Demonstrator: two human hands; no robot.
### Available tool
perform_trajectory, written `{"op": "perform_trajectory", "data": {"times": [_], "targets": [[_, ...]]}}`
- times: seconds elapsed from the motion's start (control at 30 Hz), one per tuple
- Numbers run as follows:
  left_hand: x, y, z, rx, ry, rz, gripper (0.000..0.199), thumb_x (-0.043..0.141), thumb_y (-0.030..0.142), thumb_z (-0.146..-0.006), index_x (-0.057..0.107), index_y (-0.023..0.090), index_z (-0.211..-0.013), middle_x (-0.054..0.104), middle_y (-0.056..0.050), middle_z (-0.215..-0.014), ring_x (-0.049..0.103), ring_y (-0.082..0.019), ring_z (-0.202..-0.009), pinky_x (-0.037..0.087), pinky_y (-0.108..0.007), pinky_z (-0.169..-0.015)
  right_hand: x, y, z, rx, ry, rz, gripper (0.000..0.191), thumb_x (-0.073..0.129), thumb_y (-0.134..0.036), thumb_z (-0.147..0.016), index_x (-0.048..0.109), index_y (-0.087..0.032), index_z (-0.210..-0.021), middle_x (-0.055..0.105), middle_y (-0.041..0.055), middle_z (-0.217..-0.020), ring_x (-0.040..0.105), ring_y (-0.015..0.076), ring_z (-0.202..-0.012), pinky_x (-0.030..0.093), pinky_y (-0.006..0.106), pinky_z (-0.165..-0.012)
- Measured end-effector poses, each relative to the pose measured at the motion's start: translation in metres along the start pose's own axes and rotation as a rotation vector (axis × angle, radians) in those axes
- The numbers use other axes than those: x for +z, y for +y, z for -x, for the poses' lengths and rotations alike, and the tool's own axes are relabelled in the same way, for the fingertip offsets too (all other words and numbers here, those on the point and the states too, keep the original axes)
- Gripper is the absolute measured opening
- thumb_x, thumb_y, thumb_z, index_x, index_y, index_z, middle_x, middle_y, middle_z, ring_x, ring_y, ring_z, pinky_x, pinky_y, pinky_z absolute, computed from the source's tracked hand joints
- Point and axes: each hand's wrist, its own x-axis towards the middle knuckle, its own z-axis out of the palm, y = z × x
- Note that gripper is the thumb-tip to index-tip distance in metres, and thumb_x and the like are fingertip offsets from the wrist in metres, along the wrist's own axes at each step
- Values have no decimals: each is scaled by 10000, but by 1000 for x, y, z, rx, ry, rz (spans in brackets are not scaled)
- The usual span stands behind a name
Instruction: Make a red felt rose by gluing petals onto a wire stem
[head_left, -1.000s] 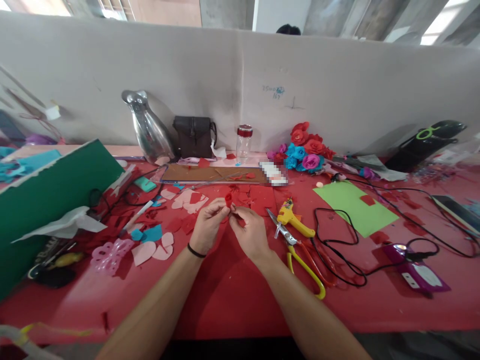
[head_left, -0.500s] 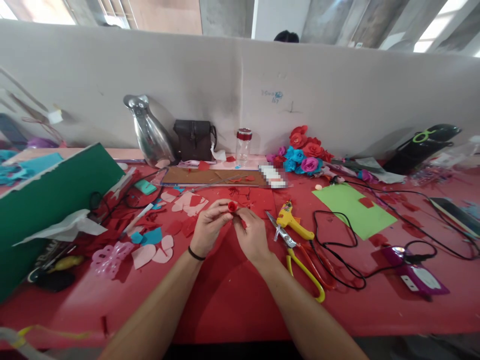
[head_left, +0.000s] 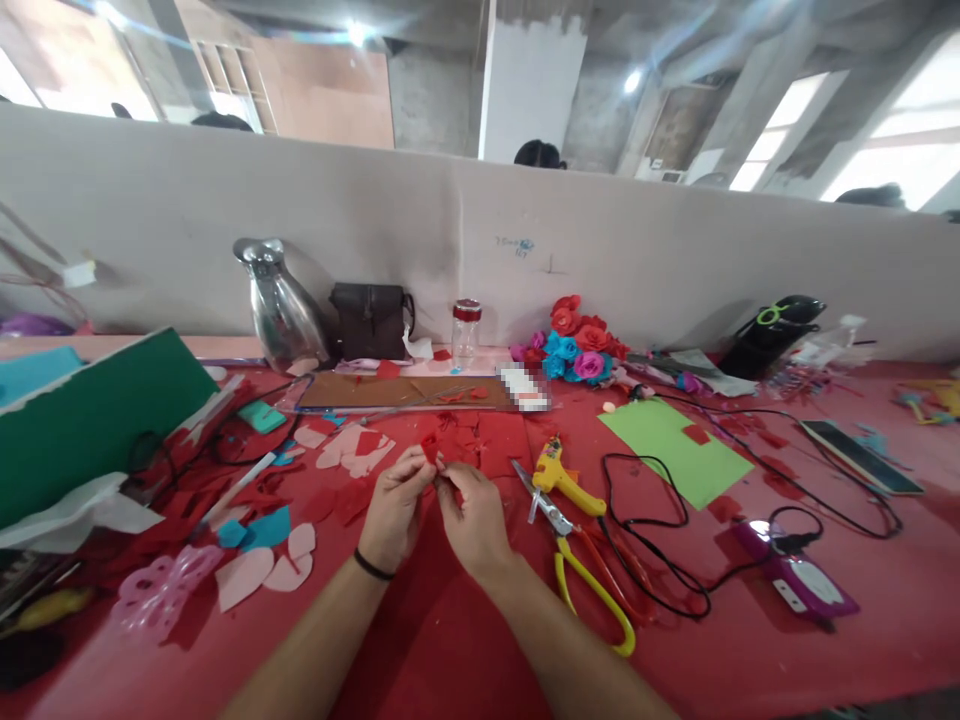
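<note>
A small red paper flower bud (head_left: 430, 447) is pinched between the fingertips of my left hand (head_left: 395, 505), which wears a dark band at the wrist. My right hand (head_left: 474, 515) is closed at the base of the same bud, its fingertips touching those of the left. The exact grip at the base is hidden by the fingers. Red paper pieces (head_left: 495, 435) lie just beyond the hands. Pink paper petals (head_left: 247, 578) and a blue paper scrap (head_left: 268, 527) are left of my left hand.
Scissors with yellow handles (head_left: 592, 590) and a yellow glue gun (head_left: 562, 480) lie at the right, near a black cable (head_left: 660, 522) and a purple power socket (head_left: 814, 585). A steel jug (head_left: 281, 315), glass jar (head_left: 466, 340) and paper flowers (head_left: 577, 345) stand at the back.
The camera view has tilted upward, showing more of the room. The red bud has turned from showing its round top to a pointed side. Both hands still hold it.
</note>
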Motion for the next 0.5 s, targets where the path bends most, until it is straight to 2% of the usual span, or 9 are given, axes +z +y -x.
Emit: {"op": "perform_trajectory", "data": {"times": [0.13, 0.3, 0.5], "targets": [[1, 1, -2, -61, -34, -32, 154, 778, 314, -573, 707, 191, -633, 640, -26, -746, 583, -159, -774, 471, -251, -718, -1, 1, -2, 34, 14, -20, 211, 449, -156, -871, 654, -196, -903, 699, 70, -893, 642, 193, -842, 488, 295, -775], [-3, 8, -4, -55, -92, -67, 210, 802, 288, -541, 742, 196, -720, 682, -48, -886, 601, -182, -863, 478, -270, -769, -5, -2, -3, 25, 44, -35, 208, 455, -162, -872, 657, -199, -902, 704, 75, -885, 648, 200, -823, 497, 312, -767], [-6, 9, -3, -43, -80, -72, 155, 780, 297, -586, 749, 197, -700, 696, -58, -859, 612, -171, -823, 477, -286, -772, -6, 2, -3, 18, 25, -39, 219, 454, -157, -873, 653, -218, -941, 702, 65, -926, 643, 205, -877, 495, 317, -801]]}}
